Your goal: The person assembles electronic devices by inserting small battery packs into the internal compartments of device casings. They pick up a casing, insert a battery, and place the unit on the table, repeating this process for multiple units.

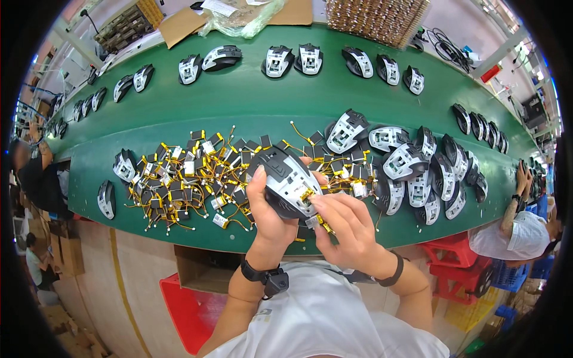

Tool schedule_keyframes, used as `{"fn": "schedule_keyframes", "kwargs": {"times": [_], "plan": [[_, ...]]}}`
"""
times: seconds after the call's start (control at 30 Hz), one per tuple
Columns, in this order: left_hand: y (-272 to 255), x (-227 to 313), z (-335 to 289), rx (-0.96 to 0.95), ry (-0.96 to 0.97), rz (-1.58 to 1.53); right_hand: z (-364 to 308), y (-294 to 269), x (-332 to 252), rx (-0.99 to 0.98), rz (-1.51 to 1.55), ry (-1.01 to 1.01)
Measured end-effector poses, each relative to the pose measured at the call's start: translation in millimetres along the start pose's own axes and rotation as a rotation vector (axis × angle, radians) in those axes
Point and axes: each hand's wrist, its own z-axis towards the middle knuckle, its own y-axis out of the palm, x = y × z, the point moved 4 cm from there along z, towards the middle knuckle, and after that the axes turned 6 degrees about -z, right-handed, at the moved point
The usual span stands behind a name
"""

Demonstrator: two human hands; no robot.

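My left hand (pixel 271 218) is closed around a black and white computer mouse shell (pixel 286 176), tilted with its open-cut underside facing up. At the shell's lower right end, my right hand (pixel 349 230) pinches a small battery (pixel 323 223) with yellow tape. Part of the battery is hidden by my fingers. Inside an opening near those fingertips, some yellow wiring or tape shows. Left of and behind my hands spreads a heap of small batteries (pixel 179 179), black and silver with yellow ends and thin leads. To the right lies a pile of similar mouse shells (pixel 406 162).
Several mouse shells stand on the green bench (pixel 239 98) beyond a low ridge. A cardboard sheet (pixel 182 25) and a woven-looking tray (pixel 377 21) sit at the back. Red plastic crates (pixel 450 253) stand below the right edge. Other people (pixel 513 235) work at both sides.
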Motion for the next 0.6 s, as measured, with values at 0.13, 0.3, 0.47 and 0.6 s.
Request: {"fn": "schedule_keyframes", "kwargs": {"times": [0.13,0.3,0.47,0.6], "plan": [[-9.8,2.2,2.7,-0.069,0.03,-0.043,-3.0,0.0,2.3,-0.121,0.286,0.099],[-6.1,3.6,2.9,-0.138,0.039,-0.08,2.2,-12.5,15.6,0.053,0.521,0.34],[0.6,3.9,-3.6,-0.229,-0.115,-0.063,18.7,-14.1,13.5,-0.038,0.429,0.349],[1.1,8.3,-6.2,-0.243,-0.105,-0.021,23.7,-11.7,15.9,-0.105,0.43,0.396]]}}
